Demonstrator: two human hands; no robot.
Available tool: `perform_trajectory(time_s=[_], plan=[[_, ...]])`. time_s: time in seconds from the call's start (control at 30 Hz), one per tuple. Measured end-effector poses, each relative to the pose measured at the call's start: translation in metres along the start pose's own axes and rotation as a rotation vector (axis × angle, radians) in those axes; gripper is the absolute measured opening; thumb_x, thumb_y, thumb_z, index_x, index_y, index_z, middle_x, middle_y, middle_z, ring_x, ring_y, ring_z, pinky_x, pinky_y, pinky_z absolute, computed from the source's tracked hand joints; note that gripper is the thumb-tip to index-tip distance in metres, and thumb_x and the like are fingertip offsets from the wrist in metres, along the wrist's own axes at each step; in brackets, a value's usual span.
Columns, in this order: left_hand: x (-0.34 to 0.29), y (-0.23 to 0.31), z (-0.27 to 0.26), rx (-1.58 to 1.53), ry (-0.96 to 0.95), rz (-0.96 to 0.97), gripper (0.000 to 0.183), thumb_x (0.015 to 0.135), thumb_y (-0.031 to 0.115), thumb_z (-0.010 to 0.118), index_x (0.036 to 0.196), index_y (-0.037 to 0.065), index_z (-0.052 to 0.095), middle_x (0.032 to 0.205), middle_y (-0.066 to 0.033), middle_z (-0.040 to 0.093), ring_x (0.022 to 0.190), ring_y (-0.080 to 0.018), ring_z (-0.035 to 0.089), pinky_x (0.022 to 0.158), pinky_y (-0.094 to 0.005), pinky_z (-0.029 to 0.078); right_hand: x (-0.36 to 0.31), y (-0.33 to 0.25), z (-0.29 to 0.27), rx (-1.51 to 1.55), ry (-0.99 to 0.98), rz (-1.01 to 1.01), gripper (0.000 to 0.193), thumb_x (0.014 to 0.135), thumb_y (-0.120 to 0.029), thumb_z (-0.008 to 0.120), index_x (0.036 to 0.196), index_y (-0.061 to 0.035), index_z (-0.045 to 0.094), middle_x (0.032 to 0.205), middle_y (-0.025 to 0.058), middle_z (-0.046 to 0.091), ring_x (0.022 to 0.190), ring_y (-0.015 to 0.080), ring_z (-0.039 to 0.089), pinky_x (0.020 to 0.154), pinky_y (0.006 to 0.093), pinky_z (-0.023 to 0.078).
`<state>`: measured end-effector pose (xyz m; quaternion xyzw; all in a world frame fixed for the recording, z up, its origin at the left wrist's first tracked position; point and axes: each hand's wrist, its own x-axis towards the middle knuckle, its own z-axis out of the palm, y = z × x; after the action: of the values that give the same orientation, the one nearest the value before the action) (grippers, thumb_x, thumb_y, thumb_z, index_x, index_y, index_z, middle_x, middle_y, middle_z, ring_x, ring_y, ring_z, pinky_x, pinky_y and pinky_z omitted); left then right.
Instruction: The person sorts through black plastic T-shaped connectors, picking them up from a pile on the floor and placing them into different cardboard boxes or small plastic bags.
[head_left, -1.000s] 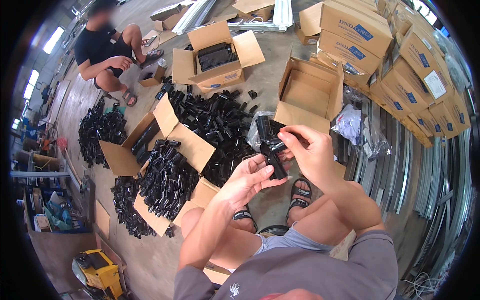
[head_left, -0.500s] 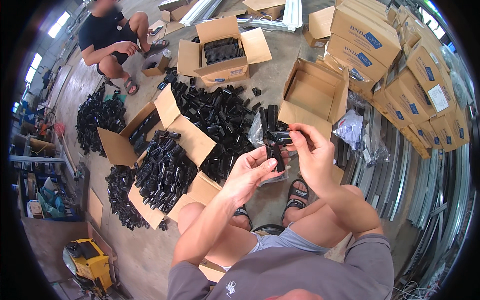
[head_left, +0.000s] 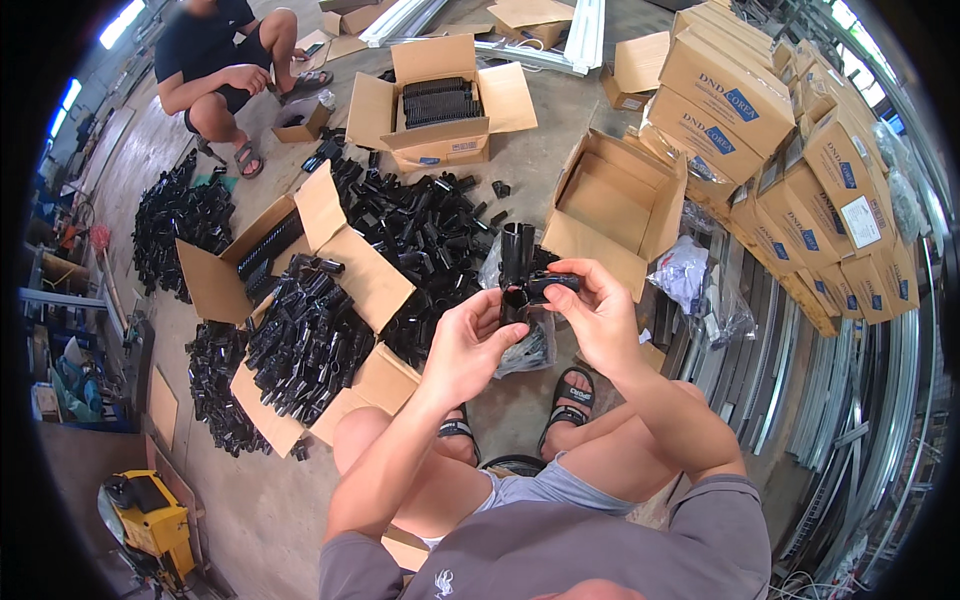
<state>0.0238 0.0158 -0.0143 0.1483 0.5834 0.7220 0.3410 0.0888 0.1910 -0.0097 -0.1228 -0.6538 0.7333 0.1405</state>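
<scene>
Black plastic tube connector [head_left: 520, 272], upright, with a side branch, above scattered matching pieces.

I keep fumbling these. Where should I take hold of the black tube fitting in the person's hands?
Probably by the upright tube end of the black tube fitting, from above: it stands free, while the left hand and right hand cover the lower joint.

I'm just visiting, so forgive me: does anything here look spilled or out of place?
Yes: black plastic fittings lie in loose heaps on the concrete floor and over flattened cardboard, not in boxes. The open box beside the hands holds none.
</scene>
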Motion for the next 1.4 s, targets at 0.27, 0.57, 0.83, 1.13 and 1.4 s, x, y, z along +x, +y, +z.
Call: perform_trajectory(time_s=[0.27,0.57,0.83,1.13,1.4], plan=[[-0.003,0.003,-0.01,0.098,0.02,-0.006,0.042,0.088,-0.009,0.065,0.129,-0.009,0.055,0.117,-0.0103,0.067,0.106,-0.0111,0.062,0.094,-0.0263,0.05,0.002,0.006,-0.002,0.044,-0.089,0.068,0.044,0.086,-0.011,0.078,0.123,0.0016,0.058,0.117,0.0087,0.064,0.107,0.0134,0.061,0.095,0.0287,0.05],[-0.004,0.019,-0.029,0.288,0.099,-0.014,0.043,0.087,-0.005,0.067,0.128,-0.01,0.055,0.115,-0.0125,0.068,0.104,-0.0142,0.064,0.094,-0.0286,0.051,0.04,0.093,-0.033,-0.073,-0.046,0.251,0.054,0.105,-0.048,0.039,0.125,0.001,0.053,0.105,0.0132,0.064,0.081,0.0185,0.065,0.068,0.0314,0.057],[0.001,0.037,-0.053,0.848,0.444,0.145,0.044,0.081,0.009,0.073,0.122,-0.003,0.062,0.094,-0.0242,0.071,0.088,-0.0322,0.071,0.08,-0.0366,0.053,0.097,0.237,-0.101,-1.478,-0.351,0.366,0.024,0.085,-0.018,0.056,0.097,-0.0083,0.075,0.104,0.0217,0.07,0.1,0.0389,0.067,0.09,0.0485,0.053],[0.01,0.022,-0.052,0.989,0.273,0.096,0.036,0.079,0.006,0.069,0.112,-0.004,0.063,0.083,-0.0281,0.066,0.083,-0.0437,0.066,0.076,-0.0491,0.053,0.139,0.348,-0.06,-1.085,0.056,0.398,0.028,0.078,-0.022,0.076,0.103,-0.009,0.074,0.106,0.0177,0.072,0.104,0.0348,0.068,0.091,0.042,0.053],[0.008,0.006,-0.055,1.014,0.171,0.001,0.035,0.077,0.004,0.07,0.11,-0.007,0.06,0.08,-0.0265,0.067,0.08,-0.0415,0.068,0.072,-0.0496,0.054,0.154,0.387,-0.019,-1.07,0.087,0.373,0.027,0.081,-0.02,0.07,0.104,-0.0064,0.072,0.104,0.0194,0.071,0.102,0.0366,0.067,0.087,0.0428,0.052]])
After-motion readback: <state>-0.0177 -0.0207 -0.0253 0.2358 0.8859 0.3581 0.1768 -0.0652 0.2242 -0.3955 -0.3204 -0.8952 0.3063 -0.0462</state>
